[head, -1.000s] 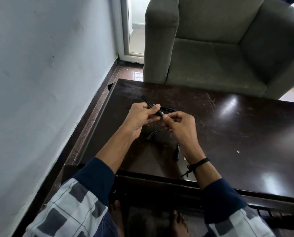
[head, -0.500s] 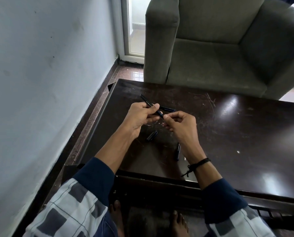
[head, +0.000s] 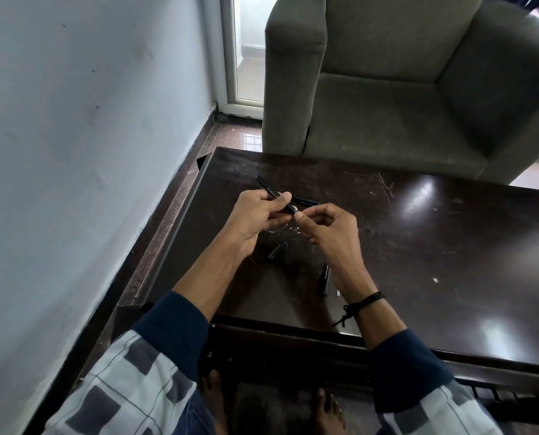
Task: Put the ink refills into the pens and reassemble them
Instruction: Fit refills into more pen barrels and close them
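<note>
Left hand [head: 255, 215] grips pen barrel [head: 269, 190]; right hand [head: 330, 233] pinches its near end.

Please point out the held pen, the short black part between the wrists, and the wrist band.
held pen [head: 270, 191], head view, printed barrel.
short black part [head: 277, 251], head view, its middle.
wrist band [head: 371, 298], head view, black cord.

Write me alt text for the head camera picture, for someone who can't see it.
A person's left hand grips a black pen barrel while the right hand pinches at its near end, above a dark wooden table. A short black pen piece and a second pen barrel lie on it; a grey armchair stands behind.
</note>
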